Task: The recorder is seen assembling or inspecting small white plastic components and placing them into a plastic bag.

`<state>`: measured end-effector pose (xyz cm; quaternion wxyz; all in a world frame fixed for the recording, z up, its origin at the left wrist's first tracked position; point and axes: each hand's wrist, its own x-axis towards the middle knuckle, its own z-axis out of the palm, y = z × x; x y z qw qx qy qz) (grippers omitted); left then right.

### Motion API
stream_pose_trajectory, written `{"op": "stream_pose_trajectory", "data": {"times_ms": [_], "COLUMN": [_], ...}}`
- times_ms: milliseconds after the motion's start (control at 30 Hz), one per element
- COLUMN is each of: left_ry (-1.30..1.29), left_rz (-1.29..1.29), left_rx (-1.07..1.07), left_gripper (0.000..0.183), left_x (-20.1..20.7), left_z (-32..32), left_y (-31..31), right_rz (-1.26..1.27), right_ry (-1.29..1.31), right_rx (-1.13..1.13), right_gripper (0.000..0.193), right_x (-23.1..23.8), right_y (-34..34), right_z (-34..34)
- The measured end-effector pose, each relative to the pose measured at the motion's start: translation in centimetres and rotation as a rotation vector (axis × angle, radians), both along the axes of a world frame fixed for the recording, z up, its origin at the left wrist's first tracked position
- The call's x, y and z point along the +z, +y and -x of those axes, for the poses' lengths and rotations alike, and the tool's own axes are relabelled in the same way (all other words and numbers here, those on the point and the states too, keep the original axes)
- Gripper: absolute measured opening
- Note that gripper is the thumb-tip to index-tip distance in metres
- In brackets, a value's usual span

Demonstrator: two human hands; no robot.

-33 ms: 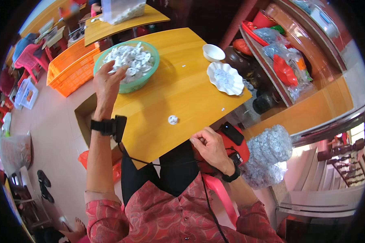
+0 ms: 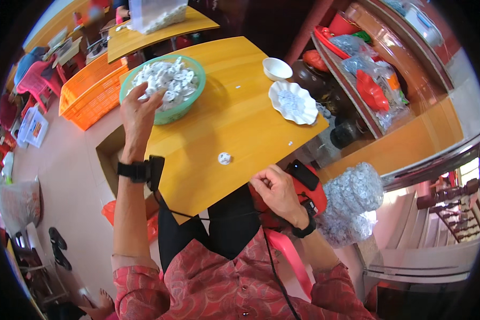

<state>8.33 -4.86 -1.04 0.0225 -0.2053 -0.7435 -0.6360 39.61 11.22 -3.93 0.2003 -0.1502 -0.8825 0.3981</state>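
My left hand (image 2: 140, 114) is at the near-left rim of a round pale-green plastic basket (image 2: 199, 86), thumb and fingers spread apart with nothing visible between them. Small white plastic pieces (image 2: 170, 80) are heaped in the basket. By the table's front edge, my right hand (image 2: 276, 193) has its fingers curled in; whatever they may hold is hidden. One round white piece (image 2: 224, 158) lies alone on the yellow table (image 2: 224, 125). Toward the right corner, a scalloped white plate (image 2: 312, 109) holds small translucent bits, and a white bowl (image 2: 277, 69) stands behind it.
An orange crate (image 2: 88, 101) and an open cardboard box (image 2: 108, 154) are left of the table. At right stand a cluttered shelf (image 2: 352, 85) and clear bags of small parts (image 2: 352, 197). A black phone (image 2: 303, 175) lies on something red near my right hand.
The view has shifted very slightly, so the table and its things appear a little farther left. Both hands keep their poses, and nothing is picked up or let go.
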Motion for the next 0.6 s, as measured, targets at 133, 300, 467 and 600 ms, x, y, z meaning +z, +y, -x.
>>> {"op": "stream_pose_trajectory", "data": {"times_ms": [133,300,467,600], "left_ry": [-0.042,-0.055,-0.029,-0.204], "left_rz": [-0.054,-0.143,-0.084,-0.166], "left_rx": [-0.063,-0.042,0.016,-0.121], "left_gripper": [0.065,0.055,0.036,0.024], "left_x": [-1.2,-1.6,-0.8,-1.4], "left_z": [-1.1,-1.9,-5.7,-10.2], "left_y": [-0.4,-1.6,-2.6,-2.4], "right_rz": [-0.131,-0.327,-0.613,-0.713], "right_ry": [0.081,0.022,-0.062,-0.257], "right_rx": [-0.141,-0.300,-0.298,-0.319], "right_gripper": [0.009,0.012,0.033,0.048], "right_x": [0.1,0.4,-1.2,-2.5], "right_y": [3.9,9.7,14.6,17.2], "right_z": [0.6,1.9,3.6,5.3]}}
